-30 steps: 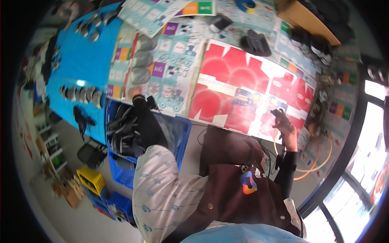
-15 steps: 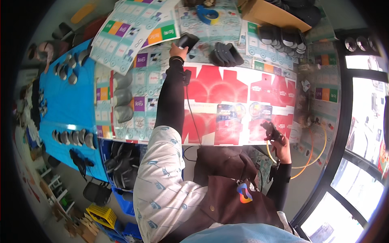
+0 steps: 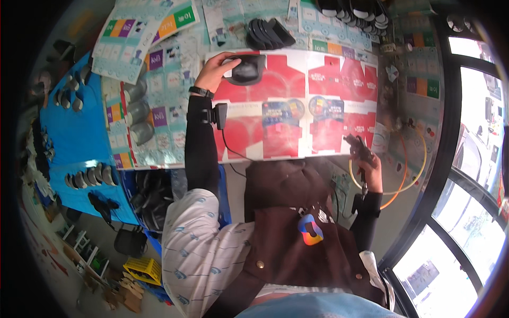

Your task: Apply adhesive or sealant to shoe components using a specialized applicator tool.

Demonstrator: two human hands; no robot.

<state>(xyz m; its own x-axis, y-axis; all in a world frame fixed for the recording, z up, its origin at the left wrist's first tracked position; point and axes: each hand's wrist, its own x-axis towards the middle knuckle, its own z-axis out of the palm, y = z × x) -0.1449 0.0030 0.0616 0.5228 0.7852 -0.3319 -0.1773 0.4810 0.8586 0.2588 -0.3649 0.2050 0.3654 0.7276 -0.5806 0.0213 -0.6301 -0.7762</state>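
My left hand [image 3: 212,73] pinches the rim of a black, curved, cup-like shell piece [image 3: 249,70], thumb on top. It is held over the far left part of a white board printed in red [image 3: 286,77]. Just beyond lies a row of nested black pieces [image 3: 269,35] of similar shape. Near the board's front right corner, my right hand [image 3: 372,174] is wrapped round a small dark spray gun [image 3: 358,147], its front end pointing up and left. A yellow hose [image 3: 425,153] and an orange hose [image 3: 405,164] loop beside that hand.
More black pieces [image 3: 358,13] lie at the far right. Three grey shells [image 3: 139,112] line the table's left part. A blue-covered table [image 3: 79,132] at left bears grey pieces [image 3: 91,176]. A blue crate of dark pieces [image 3: 151,196] sits below. Window frames [image 3: 450,132] border the right.
My left hand has brought the black piece nearer, from beside the nested row to over the red board. The right hand keeps the spray gun near the same corner. The whole view has shifted.
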